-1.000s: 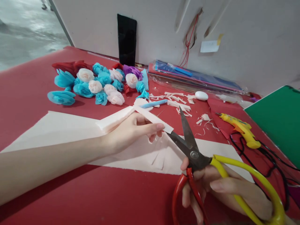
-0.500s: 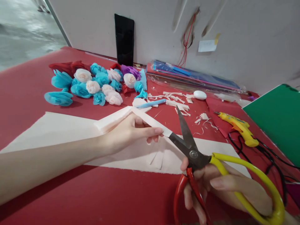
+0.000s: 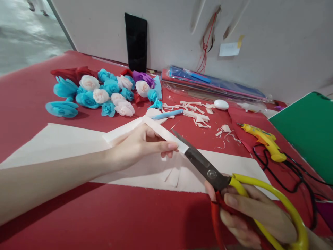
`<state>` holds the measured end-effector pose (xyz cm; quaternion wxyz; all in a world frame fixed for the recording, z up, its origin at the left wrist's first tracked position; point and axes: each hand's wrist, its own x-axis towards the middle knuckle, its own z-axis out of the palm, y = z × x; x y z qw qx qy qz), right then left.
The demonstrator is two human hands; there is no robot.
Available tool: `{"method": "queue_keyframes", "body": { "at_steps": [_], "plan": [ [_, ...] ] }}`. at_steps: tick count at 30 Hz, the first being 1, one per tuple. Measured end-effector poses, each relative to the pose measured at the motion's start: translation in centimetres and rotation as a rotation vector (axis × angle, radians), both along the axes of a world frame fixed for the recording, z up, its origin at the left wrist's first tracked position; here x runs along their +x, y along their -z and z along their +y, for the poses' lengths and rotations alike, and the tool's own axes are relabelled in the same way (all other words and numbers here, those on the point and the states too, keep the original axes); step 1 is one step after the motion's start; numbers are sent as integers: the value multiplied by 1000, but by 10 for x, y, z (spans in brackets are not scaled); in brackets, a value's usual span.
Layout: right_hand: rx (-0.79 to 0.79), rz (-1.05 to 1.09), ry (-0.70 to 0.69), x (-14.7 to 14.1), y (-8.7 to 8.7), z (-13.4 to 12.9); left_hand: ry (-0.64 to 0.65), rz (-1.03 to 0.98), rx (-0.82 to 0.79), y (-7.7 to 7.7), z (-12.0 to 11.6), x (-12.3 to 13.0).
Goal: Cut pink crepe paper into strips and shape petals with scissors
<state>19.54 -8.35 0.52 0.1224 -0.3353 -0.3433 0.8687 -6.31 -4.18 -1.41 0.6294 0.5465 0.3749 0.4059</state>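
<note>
Between the thumb and fingers of my left hand [image 3: 145,142] is a folded strip of pale pink crepe paper [image 3: 163,132], slanting down to the right. My right hand [image 3: 257,211] grips the scissors [image 3: 205,166], which have one yellow and one red handle. Their dark blades are nearly closed at the strip's lower right end, just past my left fingertips. Below both hands lies a wide pale pink sheet of crepe paper [image 3: 70,142] with a torn-looking edge. A light blue rolled stick [image 3: 169,114] rests just beyond the strip.
Blue, pink, red and purple paper flowers [image 3: 109,86] cluster at the back left, before a phone [image 3: 136,43] leaning on the wall. Paper scraps [image 3: 199,116] and a white egg-shaped object [image 3: 221,104] lie mid-table. A yellow glue gun [image 3: 264,140] with black cord is at right, near a green board [image 3: 307,139].
The scissor blades have swung from wide apart to almost together at the strip's end, and my right hand's fingers have drawn closer. My left hand keeps its hold, shifted slightly left in view.
</note>
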Motion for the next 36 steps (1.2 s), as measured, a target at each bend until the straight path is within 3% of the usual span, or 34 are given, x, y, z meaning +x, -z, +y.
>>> {"method": "queue_keyframes", "body": {
  "at_steps": [8, 12, 18, 22, 28, 36],
  "plan": [
    [-69, 26, -44, 2, -4, -2, 20, -20, -18, -2, 0, -1],
    [-124, 48, 42, -2, -7, -12, 36, 16, -8, -3, -1, -2],
    [-14, 167, 103, -5, 0, -14, 48, 64, -15, -8, -3, -2],
    [-48, 156, -17, 4, 1, -7, 20, 79, 50, -10, -4, -2],
    [-85, 161, -19, 11, -1, -2, 113, 14, 20, -11, -1, -4],
    [-82, 114, -26, 5, -2, -2, 86, 87, 64, -8, -4, -2]
  ]
}}
